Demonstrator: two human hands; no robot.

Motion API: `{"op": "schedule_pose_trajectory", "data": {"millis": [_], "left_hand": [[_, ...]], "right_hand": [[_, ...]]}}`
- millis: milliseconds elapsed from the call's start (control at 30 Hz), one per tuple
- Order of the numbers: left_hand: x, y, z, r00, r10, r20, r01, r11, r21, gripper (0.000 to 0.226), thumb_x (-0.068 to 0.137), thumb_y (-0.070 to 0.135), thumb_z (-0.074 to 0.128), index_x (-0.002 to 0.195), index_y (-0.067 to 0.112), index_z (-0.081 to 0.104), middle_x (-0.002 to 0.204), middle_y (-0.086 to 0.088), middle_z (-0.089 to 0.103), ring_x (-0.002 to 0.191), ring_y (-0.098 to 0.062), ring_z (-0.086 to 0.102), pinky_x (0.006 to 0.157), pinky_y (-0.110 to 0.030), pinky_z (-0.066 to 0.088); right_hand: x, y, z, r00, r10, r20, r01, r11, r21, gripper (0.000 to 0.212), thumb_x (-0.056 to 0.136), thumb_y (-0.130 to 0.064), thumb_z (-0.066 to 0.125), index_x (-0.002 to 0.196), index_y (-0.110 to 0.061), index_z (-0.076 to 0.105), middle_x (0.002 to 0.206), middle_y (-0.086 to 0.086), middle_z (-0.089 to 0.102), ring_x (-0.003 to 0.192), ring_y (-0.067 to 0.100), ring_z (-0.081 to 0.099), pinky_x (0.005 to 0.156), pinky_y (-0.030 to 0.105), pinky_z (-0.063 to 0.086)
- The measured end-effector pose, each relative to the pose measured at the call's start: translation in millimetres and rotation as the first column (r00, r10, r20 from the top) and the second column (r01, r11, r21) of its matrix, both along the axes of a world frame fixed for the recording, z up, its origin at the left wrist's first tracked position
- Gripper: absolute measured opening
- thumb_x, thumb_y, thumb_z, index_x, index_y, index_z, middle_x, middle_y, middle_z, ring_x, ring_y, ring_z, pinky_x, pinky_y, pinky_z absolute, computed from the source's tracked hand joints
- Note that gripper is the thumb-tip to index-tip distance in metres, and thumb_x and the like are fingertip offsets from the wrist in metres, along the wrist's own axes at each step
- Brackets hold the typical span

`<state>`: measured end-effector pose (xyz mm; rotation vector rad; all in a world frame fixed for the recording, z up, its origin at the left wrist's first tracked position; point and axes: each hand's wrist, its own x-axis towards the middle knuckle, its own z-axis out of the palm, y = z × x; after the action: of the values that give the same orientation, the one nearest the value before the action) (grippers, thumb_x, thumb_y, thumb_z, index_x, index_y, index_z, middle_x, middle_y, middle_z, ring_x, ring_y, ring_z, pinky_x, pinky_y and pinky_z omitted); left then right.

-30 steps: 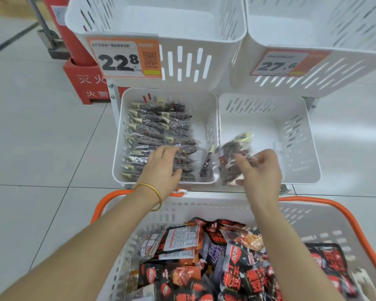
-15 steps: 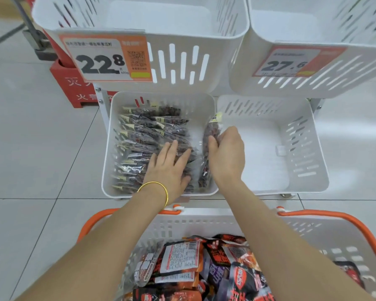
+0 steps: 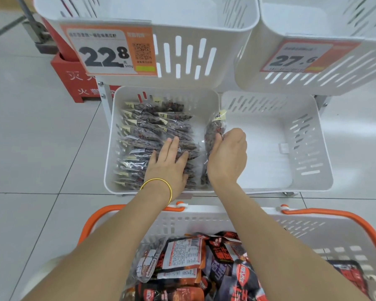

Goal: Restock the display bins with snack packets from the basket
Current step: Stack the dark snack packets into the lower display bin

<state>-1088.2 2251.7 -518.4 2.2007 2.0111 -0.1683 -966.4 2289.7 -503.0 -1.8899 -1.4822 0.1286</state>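
— Head view, lower tier: what is logged?
— Lower left bin (image 3: 110, 137), white slotted plastic; holds a row of clear packets (image 3: 152, 131) of dark snacks, stacked on edge along its left side; lower right bin (image 3: 310, 148) just beside it, same make.

— Hands?
— Left hand (image 3: 167, 165): fingers straight and spread, palm down, pressing on the near end of the row; it grips nothing; gold bangle (image 3: 161, 184) on the wrist. Right hand (image 3: 228, 158): fingers curled round one clear snack packet (image 3: 214, 130); the packet stands on edge in the lower left bin, at its right wall, yellow label end pointing away from the person; a strip of bare bin floor lies between it and the row.

— Upper tier?
— Upper left bin (image 3: 182, 59), price card (image 3: 109, 53) reading 22.8, with a QR code on orange; upper right bin (image 3: 360, 68), price card (image 3: 297, 57) reading 27.6; both overhang the lower pair.

— Near edge?
— Basket (image 3: 204, 219), white slotted, orange handles (image 3: 334, 213), under the forearms; holds a heap of red, black and orange snack packets (image 3: 221, 266), some showing white printed backs.

— Surroundings?
— Grey tiled floor (image 3: 30, 148); red box (image 3: 68, 77) with white characters at upper left, behind the rack.
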Motion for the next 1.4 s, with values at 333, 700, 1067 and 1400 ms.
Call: {"op": "schedule_pose_trajectory", "data": {"millis": [333,700,1067,1400], "left_hand": [[0.0,1.6,-0.3,0.998,0.018,-0.053,-0.018,1.000,-0.004,0.056,0.098,0.040,0.035,0.148,0.027,0.015,0.154,-0.007,-0.026,0.143,-0.024,-0.020,0.117,-0.048,0.008],[-0.1,-1.2,3.3,0.990,0.074,0.120,-0.082,0.995,0.057,0.051,0.094,0.032,0.047,0.139,0.018,0.029,0.157,-0.008,-0.017,0.145,-0.024,-0.013,0.117,-0.043,0.013],[0.5,0.3,2.1,0.989,0.084,0.120,-0.093,0.993,0.071,0.059,0.093,0.031,0.045,0.144,0.016,0.019,0.157,-0.008,-0.015,0.144,-0.024,-0.014,0.118,-0.044,0.010],[1.4,0.1,2.0,0.985,0.099,0.144,-0.110,0.992,0.068,0.061,0.094,0.032,0.045,0.145,0.016,0.016,0.157,-0.008,-0.015,0.144,-0.023,-0.015,0.118,-0.042,0.009]], "right_hand": [[-4.9,-4.8,5.5,0.972,0.140,0.187,-0.108,0.979,-0.171,0.019,0.094,-0.025,0.050,0.106,-0.009,0.050,0.110,0.009,0.056,0.102,0.032,0.050,0.080,0.036,0.033],[22.1,-9.8,-1.2,0.816,0.316,0.484,-0.170,0.932,-0.321,0.048,0.083,-0.055,0.058,0.105,-0.012,0.058,0.109,0.008,0.053,0.107,0.030,0.046,0.085,0.038,0.036],[50.8,16.9,20.8,0.323,0.733,0.599,-0.472,0.673,-0.569,0.081,0.087,-0.067,0.033,0.148,-0.015,0.022,0.157,0.020,-0.004,0.146,0.027,0.006,0.118,0.048,-0.002],[31.8,6.7,5.1,0.184,0.685,0.705,-0.327,0.719,-0.613,0.076,0.092,-0.064,0.020,0.142,-0.010,0.037,0.145,0.017,0.031,0.136,0.030,0.029,0.115,0.057,0.002]]}}
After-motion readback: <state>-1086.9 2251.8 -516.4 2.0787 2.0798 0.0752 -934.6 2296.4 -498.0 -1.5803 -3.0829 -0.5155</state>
